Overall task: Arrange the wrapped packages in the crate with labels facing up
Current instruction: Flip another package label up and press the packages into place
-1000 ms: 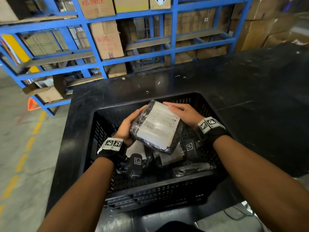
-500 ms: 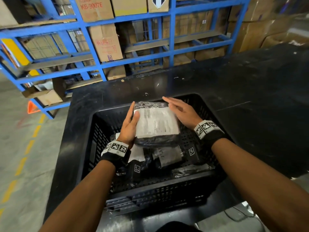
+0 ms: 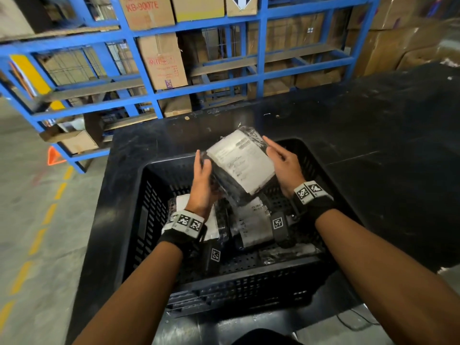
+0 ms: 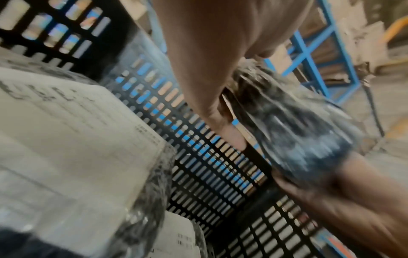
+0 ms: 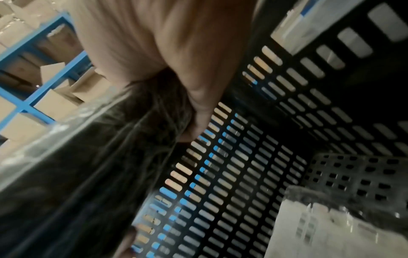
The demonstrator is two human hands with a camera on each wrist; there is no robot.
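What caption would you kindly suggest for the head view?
Both hands, left hand and right hand, hold a wrapped package, label up, above the black crate.

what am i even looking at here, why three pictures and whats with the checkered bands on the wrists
No machine here: a person is working with bare hands. The big picture comes from a camera on their head. The two blurry ones come from cameras strapped to each wrist, looking along the fingers; the checkered bands hold those cameras.

A black crate sits on a black table, with blue shelves of cardboard boxes behind. Both hands, left hand and right hand, hold one plastic-wrapped package above the crate, tilted, its white label showing. More wrapped packages lie in the crate below.
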